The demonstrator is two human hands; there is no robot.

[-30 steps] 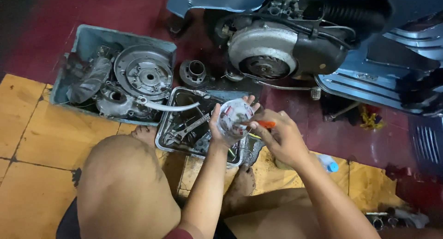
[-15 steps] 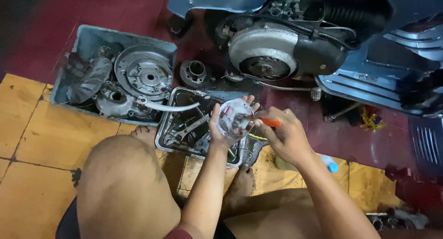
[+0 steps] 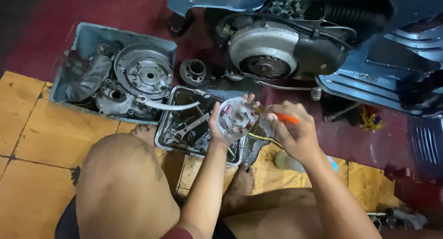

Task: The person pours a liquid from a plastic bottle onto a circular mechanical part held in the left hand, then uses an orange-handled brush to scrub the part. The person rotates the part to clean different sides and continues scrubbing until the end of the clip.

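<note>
My left hand (image 3: pixel 219 126) cups a small clear plastic container (image 3: pixel 235 116) with small metal bits inside, held over a metal tray. My right hand (image 3: pixel 290 133) grips a screwdriver with an orange handle (image 3: pixel 286 118), its tip pointing left at the container's rim. Both hands are close together just above the tray's right end.
The metal tray (image 3: pixel 162 133) holds wrenches and tools. A blue-grey bin (image 3: pixel 83 40) at the left holds engine parts. A scooter engine (image 3: pixel 265 47) with its blue body is at the back. A small plastic bottle (image 3: pixel 288 161) lies by my right wrist. My bare knee fills the lower left.
My right hand has pulled back to the right with the screwdriver, its tip leaving the inside of the container. The left hand keeps the container in place.
</note>
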